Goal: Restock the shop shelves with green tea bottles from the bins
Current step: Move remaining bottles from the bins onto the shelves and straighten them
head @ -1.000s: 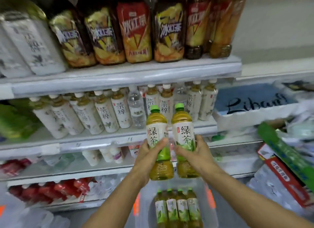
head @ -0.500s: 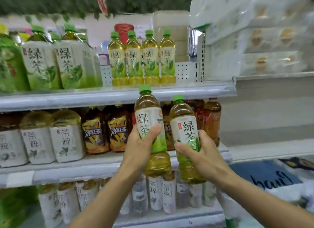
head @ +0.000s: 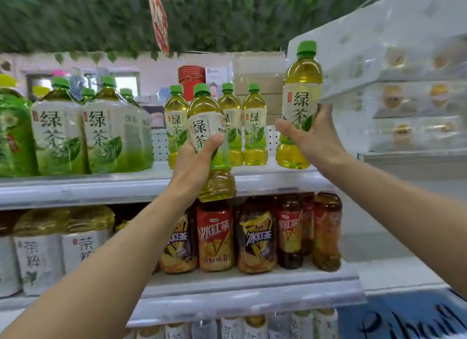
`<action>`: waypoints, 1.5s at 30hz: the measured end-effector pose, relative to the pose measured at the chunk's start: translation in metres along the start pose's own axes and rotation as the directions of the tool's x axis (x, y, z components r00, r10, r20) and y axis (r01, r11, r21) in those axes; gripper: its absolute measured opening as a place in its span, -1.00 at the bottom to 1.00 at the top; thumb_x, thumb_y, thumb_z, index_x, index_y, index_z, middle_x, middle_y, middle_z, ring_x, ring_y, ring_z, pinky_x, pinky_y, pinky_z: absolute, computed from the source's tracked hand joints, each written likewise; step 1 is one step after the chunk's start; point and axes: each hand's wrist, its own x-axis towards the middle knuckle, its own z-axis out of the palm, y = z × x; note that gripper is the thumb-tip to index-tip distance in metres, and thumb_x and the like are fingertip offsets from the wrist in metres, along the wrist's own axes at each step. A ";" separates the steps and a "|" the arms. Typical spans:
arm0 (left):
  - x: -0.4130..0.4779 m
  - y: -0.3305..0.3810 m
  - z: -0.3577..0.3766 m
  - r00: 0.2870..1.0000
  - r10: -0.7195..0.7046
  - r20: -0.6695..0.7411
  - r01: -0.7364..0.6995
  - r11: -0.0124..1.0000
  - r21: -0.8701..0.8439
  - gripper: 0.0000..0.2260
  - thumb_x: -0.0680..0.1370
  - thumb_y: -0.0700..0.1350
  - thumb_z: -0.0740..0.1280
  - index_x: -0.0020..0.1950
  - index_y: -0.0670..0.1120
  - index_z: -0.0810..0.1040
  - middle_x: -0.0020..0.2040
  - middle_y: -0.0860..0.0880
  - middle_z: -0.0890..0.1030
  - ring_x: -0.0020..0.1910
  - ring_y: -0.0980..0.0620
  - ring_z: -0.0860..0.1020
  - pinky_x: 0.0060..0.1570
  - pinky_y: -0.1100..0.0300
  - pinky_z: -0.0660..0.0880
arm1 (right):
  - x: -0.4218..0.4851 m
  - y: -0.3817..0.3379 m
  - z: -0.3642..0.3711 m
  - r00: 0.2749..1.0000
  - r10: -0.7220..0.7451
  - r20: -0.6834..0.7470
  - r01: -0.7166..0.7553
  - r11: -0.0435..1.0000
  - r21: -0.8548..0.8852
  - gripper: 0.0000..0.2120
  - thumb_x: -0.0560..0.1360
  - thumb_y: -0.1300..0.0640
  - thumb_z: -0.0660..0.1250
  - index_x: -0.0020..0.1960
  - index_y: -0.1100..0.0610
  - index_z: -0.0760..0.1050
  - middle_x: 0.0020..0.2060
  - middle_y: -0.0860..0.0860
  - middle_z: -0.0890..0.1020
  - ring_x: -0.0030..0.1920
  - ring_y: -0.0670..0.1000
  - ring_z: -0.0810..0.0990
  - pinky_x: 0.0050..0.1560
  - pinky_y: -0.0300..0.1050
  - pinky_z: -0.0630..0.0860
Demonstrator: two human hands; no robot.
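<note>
1. Two green tea bottles (head: 302,103) held upright at a shop's top shelf (head: 101,184), one per hand
2. Left hand (head: 194,161) wrapped round the label of the left bottle (head: 207,126), thumb across the front; base hanging below the shelf's front lip, in front of the row of small green tea bottles (head: 254,128)
3. Right hand (head: 313,136) gripping the right bottle (head: 302,85) low on its label, higher and further right; base near the shelf surface just beside the row's right end, contact impossible to tell
4. Left of the row, large green tea bottles (head: 60,136); on the shelf beneath, iced tea bottles (head: 214,237)
5. Step in hand, by judgement: shelving, right bottle nearly placed, left one waiting
6. Next move, probably: set the right bottle flat beside the row and let go, then lift the left bottle over the lip without knocking the standing row
</note>
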 end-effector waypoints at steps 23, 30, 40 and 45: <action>0.013 -0.010 0.001 0.999 -0.042 0.010 0.041 0.994 0.098 -0.48 0.39 0.39 0.26 0.16 0.06 0.56 0.02 0.01 0.68 0.03 -0.05 0.63 0.14 -0.17 0.54 | 0.101 0.094 0.041 0.978 0.193 0.080 -0.161 0.941 -0.299 -0.29 0.30 -0.06 0.62 0.16 0.02 0.18 -0.13 -0.18 0.47 0.04 0.05 0.54 0.08 0.08 0.54; 0.013 -0.006 0.002 0.998 -0.068 0.016 0.066 0.992 0.108 -0.41 0.33 0.43 0.25 0.18 0.07 0.56 0.05 0.02 0.68 0.07 -0.05 0.62 0.17 -0.16 0.54 | 0.095 0.080 0.045 0.940 0.314 0.135 -0.262 0.916 -0.303 -0.20 0.38 0.04 0.58 0.40 0.17 0.16 0.26 0.11 0.45 0.31 0.17 0.45 0.26 0.09 0.44; 0.035 0.000 -0.021 0.997 0.064 -0.044 -0.069 0.992 -0.105 -0.84 0.57 0.06 0.39 0.11 0.06 0.58 -0.05 0.09 0.73 -0.07 0.17 0.69 -0.21 0.34 0.58 | 0.001 0.017 0.074 0.914 -0.073 0.398 0.157 0.971 -0.182 -0.62 0.55 -0.08 0.37 0.25 0.13 0.50 0.05 -0.03 0.59 0.07 -0.02 0.56 0.10 -0.16 0.49; 0.070 0.008 -0.051 0.993 0.066 -0.094 -0.077 0.991 -0.110 -0.42 0.39 0.15 0.48 0.30 -0.10 0.49 0.10 -0.03 0.66 0.03 0.07 0.67 -0.12 0.29 0.61 | -0.012 0.001 0.098 0.826 -0.095 0.555 0.195 0.973 -0.124 -0.59 0.55 -0.07 0.37 0.31 0.14 0.52 0.07 -0.03 0.63 0.03 -0.10 0.57 0.00 -0.34 0.45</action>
